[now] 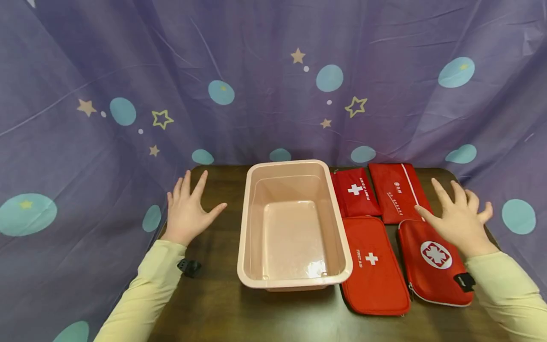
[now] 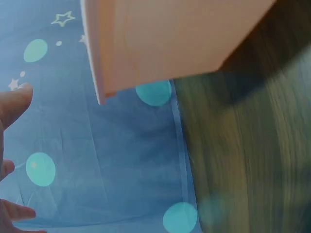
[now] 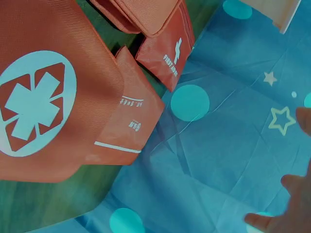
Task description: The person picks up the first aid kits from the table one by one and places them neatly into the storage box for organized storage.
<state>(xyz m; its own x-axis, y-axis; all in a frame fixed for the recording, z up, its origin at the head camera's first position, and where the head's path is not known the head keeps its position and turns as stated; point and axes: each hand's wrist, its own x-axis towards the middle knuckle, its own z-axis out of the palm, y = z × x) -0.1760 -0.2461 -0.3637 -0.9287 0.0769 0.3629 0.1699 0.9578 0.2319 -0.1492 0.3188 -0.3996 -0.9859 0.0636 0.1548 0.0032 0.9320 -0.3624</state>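
Note:
In the head view my left hand hovers with spread fingers to the left of a beige plastic basin, holding nothing. On the other side, my right hand is spread above a red hard-shell case with a white emblem, and its grip is bare too. Between that case and the basin lies a flat red first aid pouch. Behind it are a small red first aid bag and a red pouch with a white stripe. The right wrist view shows the emblem case up close.
Everything stands on a dark wooden table. A purple curtain with stars and blue ovals hangs behind and at both sides. The basin's right rim overhangs the edges of the nearest red pouches.

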